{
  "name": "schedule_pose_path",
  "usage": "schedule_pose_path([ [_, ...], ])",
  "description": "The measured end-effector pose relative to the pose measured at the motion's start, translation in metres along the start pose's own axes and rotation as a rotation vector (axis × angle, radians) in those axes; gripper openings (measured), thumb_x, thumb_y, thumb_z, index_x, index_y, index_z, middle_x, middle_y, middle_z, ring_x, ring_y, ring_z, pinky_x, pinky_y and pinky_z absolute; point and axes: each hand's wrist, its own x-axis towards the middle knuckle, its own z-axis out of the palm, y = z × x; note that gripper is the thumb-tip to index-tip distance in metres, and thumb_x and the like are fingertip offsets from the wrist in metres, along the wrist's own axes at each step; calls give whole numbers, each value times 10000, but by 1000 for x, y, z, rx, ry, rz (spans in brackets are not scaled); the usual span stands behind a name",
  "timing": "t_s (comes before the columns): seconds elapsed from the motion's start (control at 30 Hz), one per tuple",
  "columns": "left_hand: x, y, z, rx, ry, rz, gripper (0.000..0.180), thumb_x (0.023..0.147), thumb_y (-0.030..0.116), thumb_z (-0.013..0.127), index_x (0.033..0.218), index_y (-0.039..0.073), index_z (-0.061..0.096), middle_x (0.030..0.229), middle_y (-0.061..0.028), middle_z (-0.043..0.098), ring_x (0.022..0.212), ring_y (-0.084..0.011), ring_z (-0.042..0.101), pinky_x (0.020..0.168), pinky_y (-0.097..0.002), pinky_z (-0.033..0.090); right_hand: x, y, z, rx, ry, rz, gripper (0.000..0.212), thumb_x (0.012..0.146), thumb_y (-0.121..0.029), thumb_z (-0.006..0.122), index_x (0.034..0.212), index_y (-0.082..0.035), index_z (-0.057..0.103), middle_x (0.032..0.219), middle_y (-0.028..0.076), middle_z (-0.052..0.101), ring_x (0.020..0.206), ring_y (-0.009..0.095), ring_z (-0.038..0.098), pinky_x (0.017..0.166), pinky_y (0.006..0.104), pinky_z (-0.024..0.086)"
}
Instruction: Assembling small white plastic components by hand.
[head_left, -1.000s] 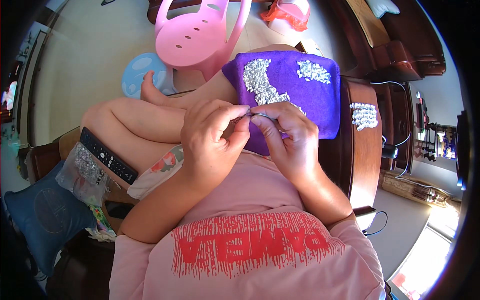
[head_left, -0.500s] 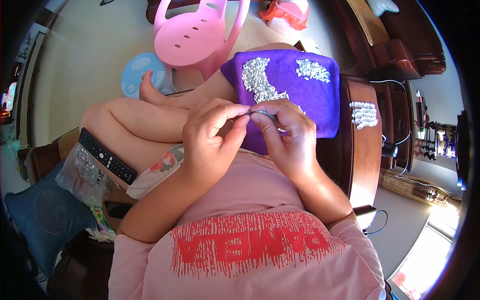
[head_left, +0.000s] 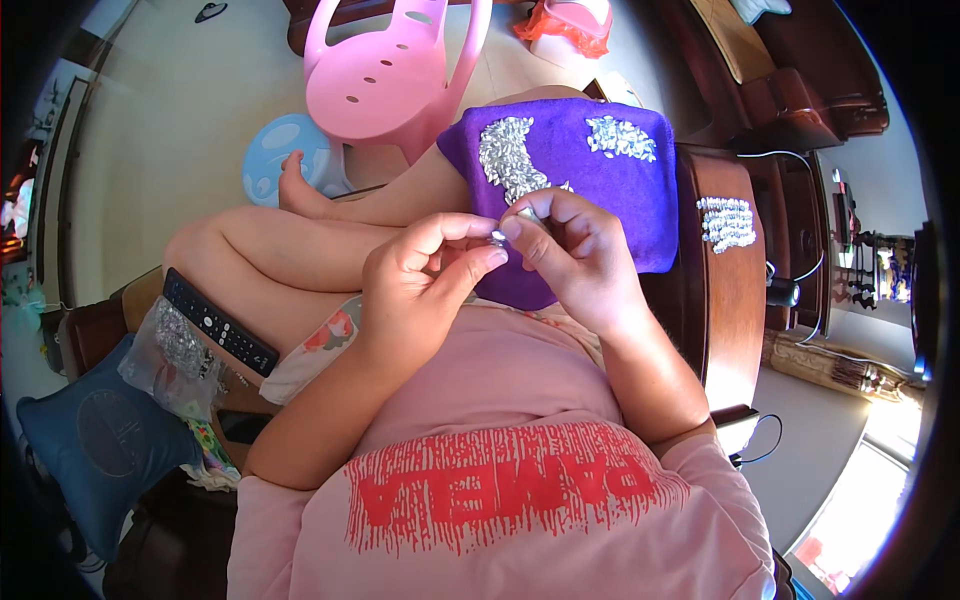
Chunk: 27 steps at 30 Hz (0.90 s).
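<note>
Over my lap, my left hand [head_left: 405,288] is closed in a pinch, with a small shiny silver bead [head_left: 497,238] between thumb and index fingertip. My right hand [head_left: 588,262] meets it, thumb and index pressed together beside the bead; a small pale piece [head_left: 527,213] shows at its fingers, too small to name. Just beyond the hands lies a purple towel [head_left: 590,190]. On it are a long heap of silver leaf-shaped beads [head_left: 507,160] and a smaller silver heap [head_left: 622,138] to the right.
Rows of silver beads [head_left: 727,224] lie on the wooden armrest [head_left: 730,310] at right. A black remote [head_left: 220,320] and a clear bag of silver pieces [head_left: 175,345] are at left. Beyond stand a pink chair [head_left: 375,90] and a blue stool [head_left: 285,150].
The fingertips have parted slightly, and the silver bead now shows between them. My right hand's fingers have curled up and inward. The view has shifted a little.
</note>
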Motion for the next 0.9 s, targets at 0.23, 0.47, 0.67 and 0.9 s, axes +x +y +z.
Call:
schedule_pose_path([
  [0.23,3,0,-5,-90,-123,-169,158,943,8,668,1088,-53,671,896,-48,709,763,-36,611,629,-175,465,3,-2,-7,1,-82,-17,80,964,-47,643,989,26,667,836,35,673,751,76,594,667,254,491],
  [0.47,1,-2,-15,-155,-104,-296,136,936,16,672,1063,-30,686,986,-100,730,905,-139,703,741,-230,534,2,16,-26,-158,92,-93,114,928,-44,678,1029,4,662,854,69,678,745,113,621,684,282,514],
  [0.67,3,-4,-13,-186,-53,-224,127,934,36,679,1053,1,707,988,-91,732,858,-127,687,675,-222,488,37,48,-93,-1035,521,-380,136,881,-146,682,933,-20,679,864,162,675,753,370,672,682,440,546],
  [0.9,5,1,-16,-150,-29,-250,140,935,29,677,1065,-13,702,939,-129,740,678,-90,587,595,-235,459,59,57,-87,-1174,474,-350,128,852,-184,719,856,-59,693,865,116,677,711,333,685,652,419,561],
])
